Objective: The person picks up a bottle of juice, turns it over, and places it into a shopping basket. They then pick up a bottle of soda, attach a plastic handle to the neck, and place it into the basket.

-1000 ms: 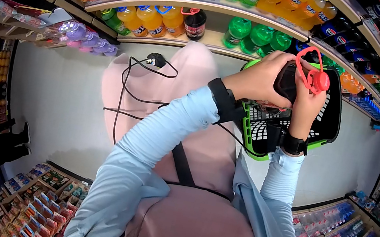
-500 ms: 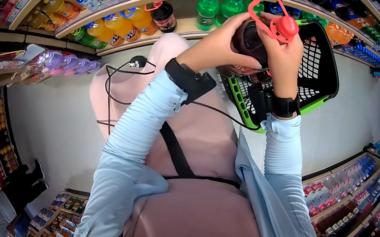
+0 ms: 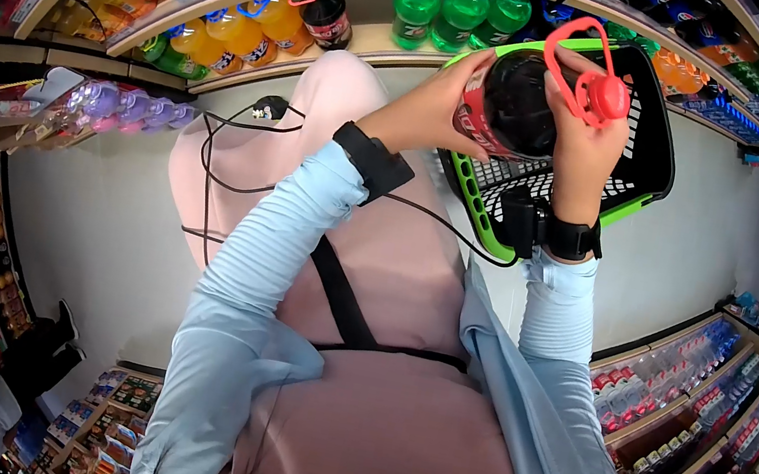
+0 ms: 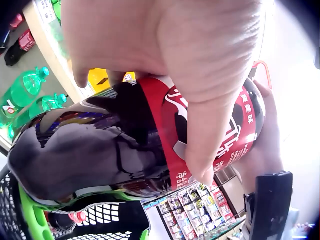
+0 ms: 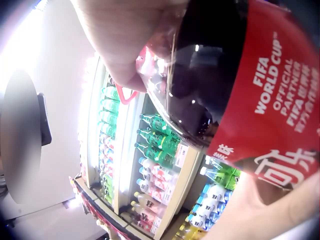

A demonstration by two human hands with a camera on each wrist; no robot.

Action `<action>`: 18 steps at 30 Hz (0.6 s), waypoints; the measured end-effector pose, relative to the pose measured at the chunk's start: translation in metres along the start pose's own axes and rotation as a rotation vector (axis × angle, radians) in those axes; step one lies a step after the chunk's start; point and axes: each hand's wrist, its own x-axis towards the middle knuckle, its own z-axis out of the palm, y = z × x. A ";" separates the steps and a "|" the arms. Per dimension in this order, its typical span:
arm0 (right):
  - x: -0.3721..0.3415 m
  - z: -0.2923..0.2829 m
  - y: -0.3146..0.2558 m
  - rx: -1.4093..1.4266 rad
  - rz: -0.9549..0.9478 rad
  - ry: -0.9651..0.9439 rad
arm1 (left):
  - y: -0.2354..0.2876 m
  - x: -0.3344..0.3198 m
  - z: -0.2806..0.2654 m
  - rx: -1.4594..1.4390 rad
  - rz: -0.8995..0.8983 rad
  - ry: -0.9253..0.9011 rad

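Observation:
A large cola bottle (image 3: 516, 109) with a red label, red cap (image 3: 610, 98) and red carry loop lies tilted between both hands, over the basket in the head view. My left hand (image 3: 438, 105) grips it around the label; in the left wrist view the thumb (image 4: 202, 155) lies across the label and the fingers pass behind the bottle. My right hand (image 3: 584, 161) holds the neck end, close beside the cap. Part of that grip is hidden behind the bottle. In the right wrist view the label (image 5: 275, 95) shows large white lettering.
Below the bottle stands a black shopping basket (image 3: 659, 175) with a green rim, holding a red-capped bottle (image 4: 62, 220). Shelves ahead carry green bottles (image 3: 458, 19), orange bottles (image 3: 233, 29) and another cola bottle (image 3: 325, 16). A black cable (image 3: 443, 223) crosses my lap. Another person (image 3: 38, 360) is at lower left.
The cola bottle has turned in my hands, bringing its red label into view. Both hands have shifted leftward relative to the basket, and the head view has swung to the right.

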 end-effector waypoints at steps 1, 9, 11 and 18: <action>-0.005 -0.004 -0.003 -0.027 -0.030 0.015 | -0.004 -0.001 0.004 0.022 0.006 -0.003; -0.034 -0.032 0.009 -0.022 -0.135 0.026 | -0.006 -0.015 0.009 0.234 -0.094 -0.083; -0.039 -0.035 0.013 -0.006 -0.172 0.015 | -0.007 -0.017 0.011 0.199 -0.091 -0.078; -0.055 -0.051 0.030 0.018 -0.192 0.007 | -0.013 -0.023 0.018 0.338 -0.050 -0.048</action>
